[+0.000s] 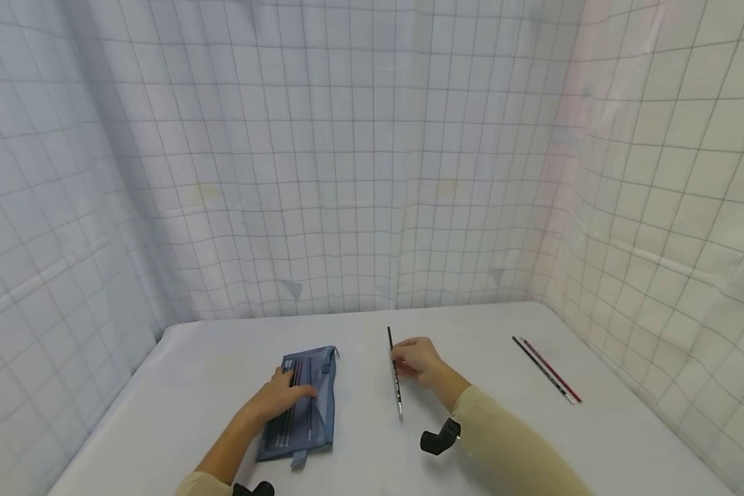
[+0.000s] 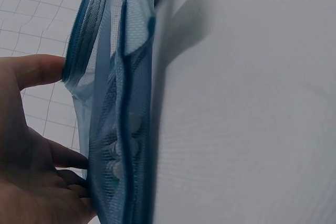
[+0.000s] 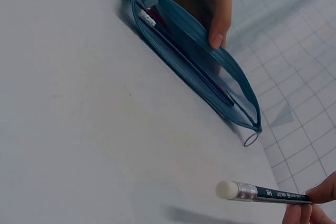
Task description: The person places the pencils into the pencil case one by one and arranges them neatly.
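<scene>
A blue mesh pencil case [image 1: 322, 413] lies on the table at centre left, several pencils showing through its mesh. My left hand [image 1: 279, 398] grips its upper side, fingers spread across the mesh and thumb at the zipped rim [image 2: 79, 40]. In the right wrist view the pencil case [image 3: 184, 66] has its zipped mouth gaping, with pencils inside. To its right, my right hand [image 1: 417, 358] pinches a black pencil [image 1: 397, 386] between thumb and fingers. The white eraser [image 3: 227, 190] of that pencil points toward me, and its shaft carries an HB mark.
Two more pencils lie side by side at the right of the table, a black pencil [image 1: 542, 370] and a red one [image 1: 554, 372]. Gridded white cloth [image 1: 359, 172] hangs behind the white table [image 1: 471, 324] and along both sides.
</scene>
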Demonstrator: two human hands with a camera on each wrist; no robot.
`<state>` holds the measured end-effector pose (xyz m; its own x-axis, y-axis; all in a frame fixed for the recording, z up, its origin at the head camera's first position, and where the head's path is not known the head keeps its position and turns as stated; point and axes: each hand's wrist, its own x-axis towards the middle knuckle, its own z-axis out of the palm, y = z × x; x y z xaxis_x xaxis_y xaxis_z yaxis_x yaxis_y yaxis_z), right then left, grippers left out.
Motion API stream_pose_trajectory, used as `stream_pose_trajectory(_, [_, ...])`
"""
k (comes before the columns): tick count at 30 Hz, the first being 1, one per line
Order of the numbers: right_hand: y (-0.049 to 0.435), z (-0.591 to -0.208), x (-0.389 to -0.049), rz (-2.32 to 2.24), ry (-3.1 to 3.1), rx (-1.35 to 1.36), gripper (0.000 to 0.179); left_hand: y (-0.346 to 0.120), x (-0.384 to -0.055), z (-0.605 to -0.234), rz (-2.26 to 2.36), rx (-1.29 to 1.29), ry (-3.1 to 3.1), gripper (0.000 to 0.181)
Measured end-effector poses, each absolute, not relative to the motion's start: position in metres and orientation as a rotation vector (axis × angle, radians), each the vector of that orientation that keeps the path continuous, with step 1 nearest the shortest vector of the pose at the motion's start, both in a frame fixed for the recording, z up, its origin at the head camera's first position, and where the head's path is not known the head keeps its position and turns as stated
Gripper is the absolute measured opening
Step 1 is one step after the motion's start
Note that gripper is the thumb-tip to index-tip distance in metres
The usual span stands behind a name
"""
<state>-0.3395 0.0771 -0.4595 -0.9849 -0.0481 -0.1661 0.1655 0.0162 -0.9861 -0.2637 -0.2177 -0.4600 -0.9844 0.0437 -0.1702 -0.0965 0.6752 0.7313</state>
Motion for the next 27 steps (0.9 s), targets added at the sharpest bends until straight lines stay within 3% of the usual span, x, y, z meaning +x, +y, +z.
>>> stream_pose_trajectory(27, [-0.009,-0.467,-0.312,-1.987,2.182,-0.010,0.014,-0.212,-0.261,-0.454,1.190,-0.110,2.714,0.099])
